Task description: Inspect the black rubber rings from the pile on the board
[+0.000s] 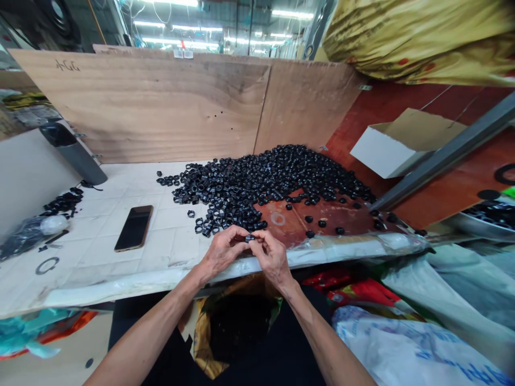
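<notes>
My left hand (222, 251) and my right hand (272, 255) meet at the table's front edge, fingers pinched together around one small black ring part (249, 238). Just beyond them lies a large heap of the same black ring parts (257, 179), spread over the white and red table top (161, 225). Below my hands, between my forearms, an open bag (237, 321) holds a dark mass of parts.
A black phone (134, 228) lies left of the heap. A dark cylinder (74, 151) and a small pile of rings (62, 203) sit at the far left. Plywood boards (169, 102) wall the back. A white cardboard box (402, 142) and a metal tray (483, 220) stand right.
</notes>
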